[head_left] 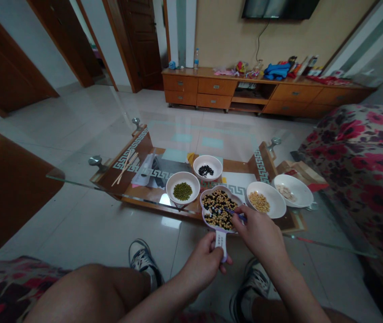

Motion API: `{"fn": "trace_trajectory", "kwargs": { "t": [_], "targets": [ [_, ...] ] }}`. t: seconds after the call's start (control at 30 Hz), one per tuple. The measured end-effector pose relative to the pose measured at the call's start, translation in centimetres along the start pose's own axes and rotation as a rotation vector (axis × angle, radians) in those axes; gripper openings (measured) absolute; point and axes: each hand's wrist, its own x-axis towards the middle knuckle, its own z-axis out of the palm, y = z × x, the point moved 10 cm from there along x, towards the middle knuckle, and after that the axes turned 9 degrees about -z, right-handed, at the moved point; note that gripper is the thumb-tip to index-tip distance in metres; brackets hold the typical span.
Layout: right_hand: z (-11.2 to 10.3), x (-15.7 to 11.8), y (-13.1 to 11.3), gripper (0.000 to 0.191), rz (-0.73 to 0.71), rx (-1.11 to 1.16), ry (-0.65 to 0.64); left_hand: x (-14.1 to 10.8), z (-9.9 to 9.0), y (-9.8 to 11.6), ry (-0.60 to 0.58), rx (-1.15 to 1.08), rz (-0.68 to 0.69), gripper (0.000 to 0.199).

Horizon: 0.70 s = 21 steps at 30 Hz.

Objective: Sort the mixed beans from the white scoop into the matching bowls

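Note:
My left hand (206, 255) is closed round the white-and-purple handle (221, 244) of a flower-shaped dish (216, 229). Mixed black and yellow beans (218, 204) fill it, with a few white bits at the left. Over its right side, my right hand (258, 229) pinches slim purple tweezers (235, 213), their tips among the beans. A white bowl of green mung beans (182, 191) stands left of the dish, and one with black beans (206, 171) is behind. To the right, one bowl holds yellow soybeans (258, 202); another contains pale flat pieces (286, 193).
The bowls stand on a glass coffee table (93, 185) with a wooden lower shelf. Wooden chopsticks (122, 168) lie on the left. A flowered sofa (363, 152) is at the right; a long cabinet (214, 85) lines the far wall.

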Motion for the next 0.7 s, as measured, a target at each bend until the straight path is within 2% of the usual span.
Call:
{"fn": "trace_trajectory", "kwargs": {
  "t": [0.27,0.7],
  "targets": [
    [-0.28,-0.05,0.03,0.025,-0.02,-0.011,0.036,0.4,-0.03,-0.5,-0.018,-0.003,0.028,0.036],
    [0.18,-0.04,0.31,0.026,0.015,-0.012,-0.03,0.24,-0.02,-0.14,-0.006,0.005,0.017,0.035]
  ]
}}
